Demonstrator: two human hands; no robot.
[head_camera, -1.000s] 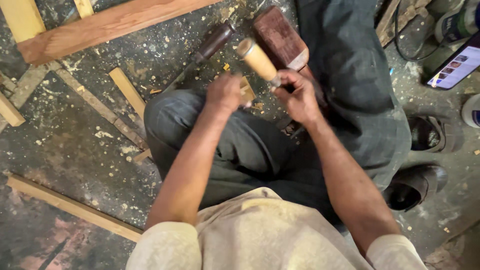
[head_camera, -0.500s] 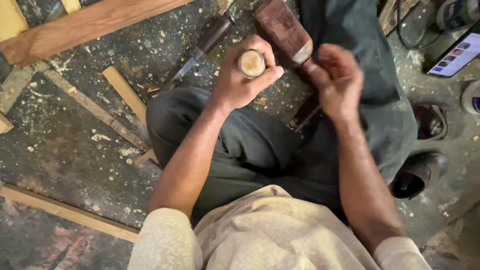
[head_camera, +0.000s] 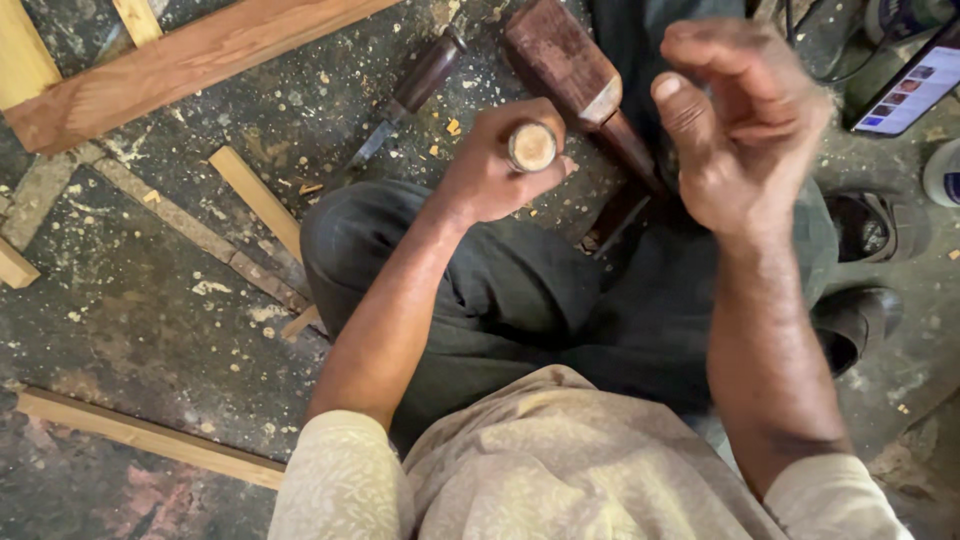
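My left hand (head_camera: 490, 170) is wrapped tight around a round wooden handle (head_camera: 531, 147), its pale end face turned up toward me, held over my knee; my right hand (head_camera: 745, 125) is raised beside it, empty, fingers loosely curled and blurred; just beyond the handle a dark wooden mallet (head_camera: 575, 70) lies on the floor (head_camera: 150, 320); a chisel (head_camera: 410, 95) with a dark grip rests to its left among chips; a long plank (head_camera: 180, 65) crosses the top.

chisel (head_camera: 405, 100) left of mallet (head_camera: 580, 85)
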